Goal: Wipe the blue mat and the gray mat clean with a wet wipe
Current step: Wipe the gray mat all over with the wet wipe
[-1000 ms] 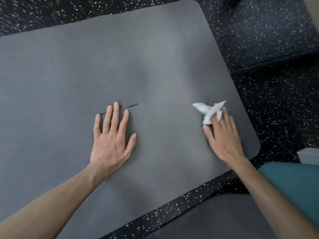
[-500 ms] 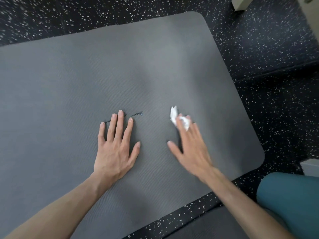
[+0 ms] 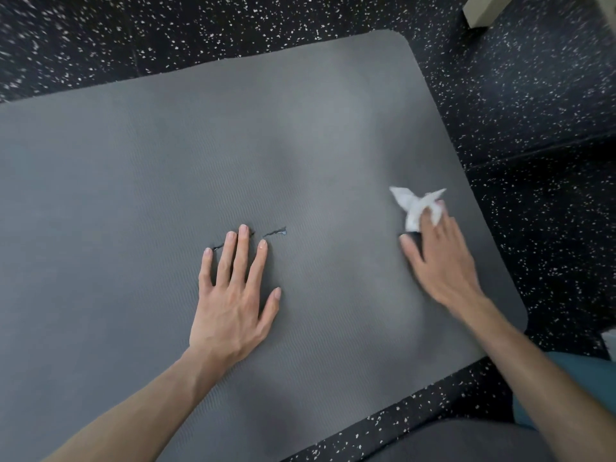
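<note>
Ribbed gray foam mat [image 3: 166, 161], 2 tears; L hand [image 3: 230, 305] flat, fingers wide; R hand [image 3: 440, 258] presses 1 crumpled white wipe [image 3: 415, 206].

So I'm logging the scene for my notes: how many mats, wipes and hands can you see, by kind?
Mats: 2, the gray mat and a blue mat showing at the lower right edge
Wipes: 1, the white wet wipe
Hands: 2, the left hand and the right hand
Total: 5
</note>
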